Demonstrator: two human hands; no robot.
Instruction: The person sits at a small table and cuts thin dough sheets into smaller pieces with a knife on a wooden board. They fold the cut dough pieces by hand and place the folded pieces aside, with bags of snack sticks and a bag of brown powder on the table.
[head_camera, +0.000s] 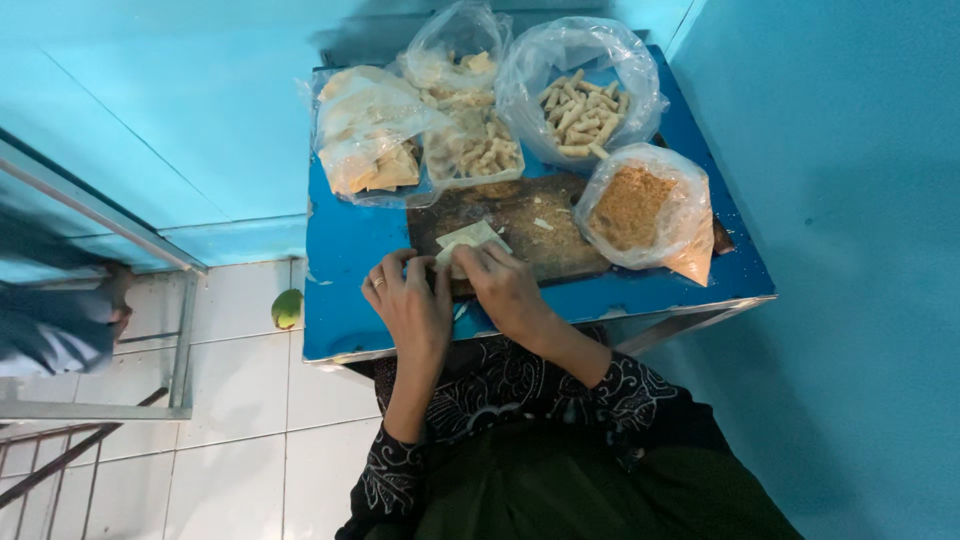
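Note:
Both my hands rest on a dark wooden board (540, 225) that lies on a small blue table (345, 260). A pale square wrapper (468, 240) lies on the board, and the fingers of my left hand (412, 300) and my right hand (505, 285) press and fold its near edge. My left hand wears a ring. What is inside the wrapper is hidden by my fingers.
Clear plastic bags crowd the table's far side: flat wrappers (365, 140), rolled sticks (585, 110), cut pieces (475, 150) and brown crumbs (640, 210). A green fruit (287, 308) lies on the white tiled floor at left. Another person (60, 310) stands by a metal frame (180, 340).

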